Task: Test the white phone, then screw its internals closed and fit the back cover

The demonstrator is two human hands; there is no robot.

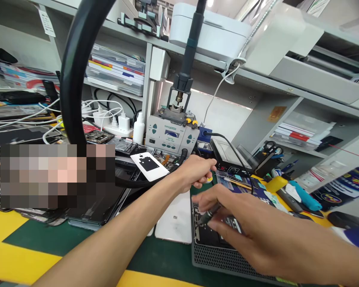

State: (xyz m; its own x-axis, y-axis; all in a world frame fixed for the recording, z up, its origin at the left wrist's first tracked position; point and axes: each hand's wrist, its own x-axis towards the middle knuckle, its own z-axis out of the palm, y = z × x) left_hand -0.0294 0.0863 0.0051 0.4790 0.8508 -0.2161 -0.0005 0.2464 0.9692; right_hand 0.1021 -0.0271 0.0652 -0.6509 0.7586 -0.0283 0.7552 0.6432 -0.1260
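Note:
My right hand (pixel 237 213) grips a dark slim screwdriver (pixel 208 216), its tip pointing down at an opened phone (pixel 208 237) with a black inner frame. Under the phone lies a grey honeycomb-patterned pad (pixel 218 259). My left hand (pixel 199 171) reaches forward beyond the pad, fingers curled; whatever may be in them is hidden. Beneath my left forearm is a white phone back (pixel 175 223) with a "mi" logo. Another white back cover (pixel 146 165) with a black patch rests farther back, left of my left hand.
A rework station (pixel 170 133) stands at the back, its hot-air handle (pixel 187 59) upright above it. A thick black tube (pixel 73 71) arches across the left. Phones (pixel 101 199) are piled at left. Tweezers and brushes (pixel 237 182) lie behind my right hand, near a blue roll (pixel 305 195).

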